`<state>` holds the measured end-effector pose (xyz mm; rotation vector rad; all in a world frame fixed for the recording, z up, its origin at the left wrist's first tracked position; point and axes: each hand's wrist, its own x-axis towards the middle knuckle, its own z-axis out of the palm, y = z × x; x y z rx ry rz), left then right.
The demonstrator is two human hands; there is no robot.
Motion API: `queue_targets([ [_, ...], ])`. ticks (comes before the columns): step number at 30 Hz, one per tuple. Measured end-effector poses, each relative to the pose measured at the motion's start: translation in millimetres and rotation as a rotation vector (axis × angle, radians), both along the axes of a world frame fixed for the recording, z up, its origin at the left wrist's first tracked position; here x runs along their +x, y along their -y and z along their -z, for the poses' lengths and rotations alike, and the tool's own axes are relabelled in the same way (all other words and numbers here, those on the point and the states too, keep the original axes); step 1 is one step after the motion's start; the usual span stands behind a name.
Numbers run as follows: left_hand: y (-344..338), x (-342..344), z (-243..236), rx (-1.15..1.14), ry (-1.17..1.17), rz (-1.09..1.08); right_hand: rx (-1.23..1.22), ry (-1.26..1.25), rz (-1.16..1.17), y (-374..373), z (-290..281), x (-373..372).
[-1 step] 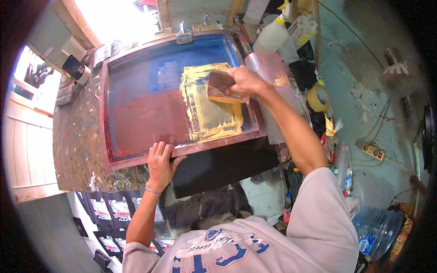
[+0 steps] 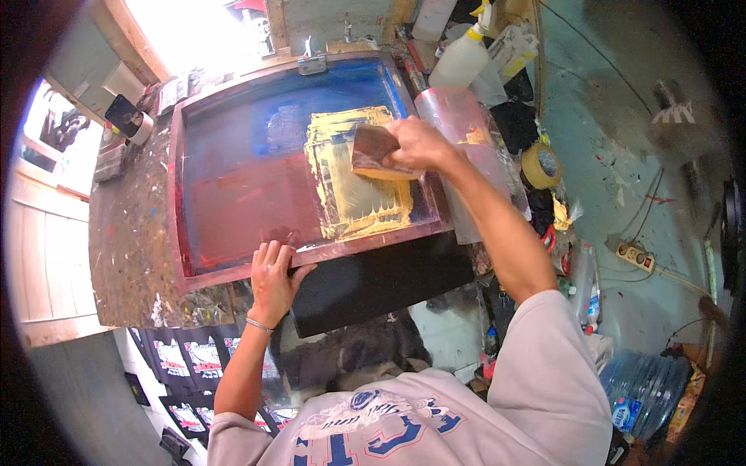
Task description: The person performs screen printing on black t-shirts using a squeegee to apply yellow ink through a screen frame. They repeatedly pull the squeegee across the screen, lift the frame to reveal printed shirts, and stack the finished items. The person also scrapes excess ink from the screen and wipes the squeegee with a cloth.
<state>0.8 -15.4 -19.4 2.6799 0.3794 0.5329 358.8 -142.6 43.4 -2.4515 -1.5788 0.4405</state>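
"What's closest?"

"The pale shirt, along the bottom. Then a black sheet, jutting out from under the near side of the frame."

"And the left hand?"

"At the frame's near rim. Its fingers lie over the edge and the thumb points off to the right; whether it clasps or only rests, I can't tell."

"What's inside the frame?"

"Mesh, stained red near the left hand and blue toward the far side. Yellow ink covers a rough rectangle on its right part, ridged at the near end."

"Where's the squeegee?"

"Over the far right of that yellow patch, tilted, its yellow-smeared edge toward us. The right hand grips it by its right end, fingers closed."

"Farther out?"

"Tape off to the right, a phone at the left, a clamp on the frame's far rim, and a spray bottle beyond the right corner."
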Motion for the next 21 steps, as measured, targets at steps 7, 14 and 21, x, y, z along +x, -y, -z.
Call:
queue_targets([
  [7, -0.6, 1.2, 7.1, -0.007, 0.041, 0.0, 0.005, 0.043, 0.099, 28.4, -0.8, -81.1],
  [14, -6.5, 4.4, 9.5, 0.041, 0.018, 0.013, 0.181, 0.142, -0.063, 42.6, -9.5, -107.9],
  [21, -5.6, 4.6, 6.5, 0.02, 0.035, -0.002, 0.206, 0.18, -0.146, 30.4, -5.9, -104.6],
])
